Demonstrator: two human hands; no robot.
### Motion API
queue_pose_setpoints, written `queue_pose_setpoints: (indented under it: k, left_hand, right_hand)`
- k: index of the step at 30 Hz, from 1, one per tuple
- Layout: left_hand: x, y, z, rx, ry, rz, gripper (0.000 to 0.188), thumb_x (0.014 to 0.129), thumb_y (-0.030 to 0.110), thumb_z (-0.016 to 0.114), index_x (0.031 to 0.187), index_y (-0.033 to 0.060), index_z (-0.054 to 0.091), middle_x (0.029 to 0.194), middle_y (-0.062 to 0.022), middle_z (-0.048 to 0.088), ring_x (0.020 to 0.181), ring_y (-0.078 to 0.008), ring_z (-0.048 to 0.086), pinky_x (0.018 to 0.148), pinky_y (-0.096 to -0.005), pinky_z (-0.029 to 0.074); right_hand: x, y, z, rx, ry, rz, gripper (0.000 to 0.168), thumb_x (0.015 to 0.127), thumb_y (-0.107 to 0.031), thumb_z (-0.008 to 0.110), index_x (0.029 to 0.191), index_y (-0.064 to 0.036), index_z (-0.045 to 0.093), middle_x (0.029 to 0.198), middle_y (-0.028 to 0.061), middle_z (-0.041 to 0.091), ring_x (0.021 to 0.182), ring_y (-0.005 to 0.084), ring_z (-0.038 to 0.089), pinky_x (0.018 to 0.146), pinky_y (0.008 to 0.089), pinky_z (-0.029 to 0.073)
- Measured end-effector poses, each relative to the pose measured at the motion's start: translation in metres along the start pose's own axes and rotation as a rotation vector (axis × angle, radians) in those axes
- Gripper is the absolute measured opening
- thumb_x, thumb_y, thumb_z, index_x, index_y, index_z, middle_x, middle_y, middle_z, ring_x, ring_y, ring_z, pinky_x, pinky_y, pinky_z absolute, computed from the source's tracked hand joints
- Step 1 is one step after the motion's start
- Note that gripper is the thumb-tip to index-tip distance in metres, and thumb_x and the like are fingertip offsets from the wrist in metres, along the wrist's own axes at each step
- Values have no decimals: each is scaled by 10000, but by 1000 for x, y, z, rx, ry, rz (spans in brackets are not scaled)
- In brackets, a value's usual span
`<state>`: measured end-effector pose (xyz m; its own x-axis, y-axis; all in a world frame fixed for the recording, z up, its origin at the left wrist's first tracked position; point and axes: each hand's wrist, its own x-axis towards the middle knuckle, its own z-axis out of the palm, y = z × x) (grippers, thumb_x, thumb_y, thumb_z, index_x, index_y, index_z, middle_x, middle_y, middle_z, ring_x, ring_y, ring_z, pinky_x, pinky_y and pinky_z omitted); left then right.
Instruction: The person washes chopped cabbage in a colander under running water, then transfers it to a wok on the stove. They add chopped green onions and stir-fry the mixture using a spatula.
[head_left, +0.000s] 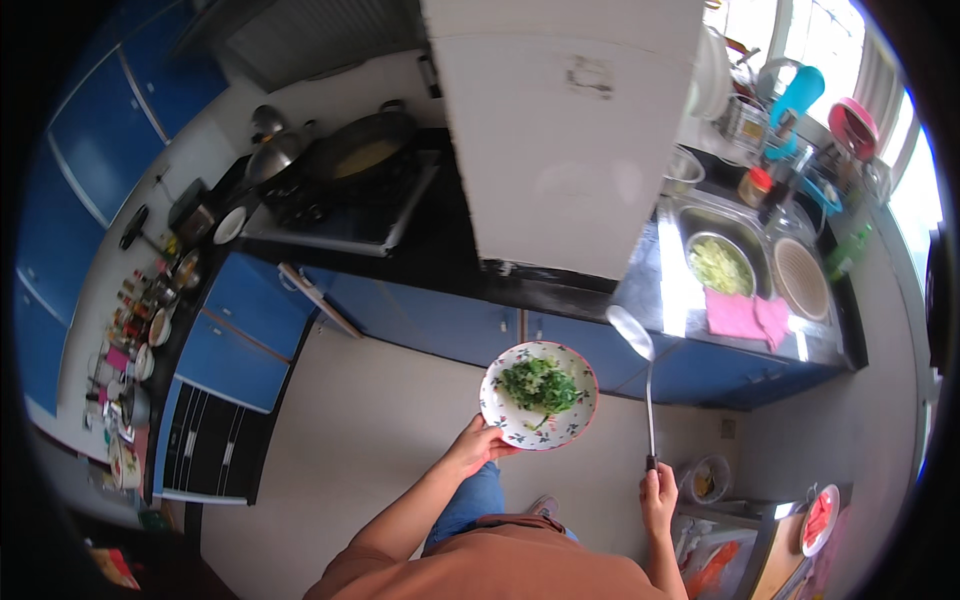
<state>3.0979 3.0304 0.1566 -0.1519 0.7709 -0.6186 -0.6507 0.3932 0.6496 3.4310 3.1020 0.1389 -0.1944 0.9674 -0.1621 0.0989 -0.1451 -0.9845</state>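
Note:
In my left hand (477, 448) is a white plate (499, 420) with a floral pattern and a red rim, gripped at its near-left edge. Chopped leafy greens (541, 384) with paler bits lie in the middle of the plate. My right hand (660, 491) grips the dark handle of a metal spatula or ladle (650, 405). Its pale, shiny head points away from me and appears in front of the counter edge. Plate and utensil are apart, both held above the tiled floor.
A black wok (375, 127) sits on the gas stove (322, 238) at the back left. On the right, a steel bowl of chopped pale vegetable (720, 264) is in the sink, near a pink cloth (742, 318). A white pillar (559, 150) stands between them. Condiment bottles (133, 304) line the left counter.

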Motion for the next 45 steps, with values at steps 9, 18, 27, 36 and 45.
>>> queue_pose_setpoints:
  k: [9,18,27,36,45]
  left_hand:
    - [-87,80,-167,-163,284,362,473,804,-10,404,1265,69,334,1155,-167,501,957,-305,584,768,-446,536]
    - [-144,270,-297,-85,386,619,402,803,50,429,1202,41,387,1052,-137,568,854,-232,619,664,-357,562]
    - [-66,448,-361,55,356,712,286,812,67,463,1081,-16,411,980,-173,585,856,-264,621,744,-381,546]
    - [59,576,-365,243,258,635,285,821,34,438,1099,-24,406,967,-176,588,791,-252,637,681,-365,570]
    - [140,642,-367,364,104,554,261,797,14,392,1010,-97,494,907,-193,601,726,-243,635,640,-342,571]
  right_hand:
    - [42,-38,208,-207,-364,-93,243,891,-232,543,965,-2,573,621,7,532,529,66,465,476,228,374]
    - [78,-116,423,-217,-519,-206,320,907,-303,535,1020,-6,563,668,36,543,585,89,452,540,245,379]
    - [147,-195,520,-453,-570,-448,317,906,-299,538,1075,-31,548,654,109,566,552,165,516,534,283,409]
    - [236,-236,594,-722,-341,-708,251,892,-253,520,1033,-47,541,652,187,600,606,372,594,515,417,464]
    - [271,-255,646,-913,-111,-656,221,892,-270,511,910,-49,509,556,173,561,546,382,564,479,442,445]
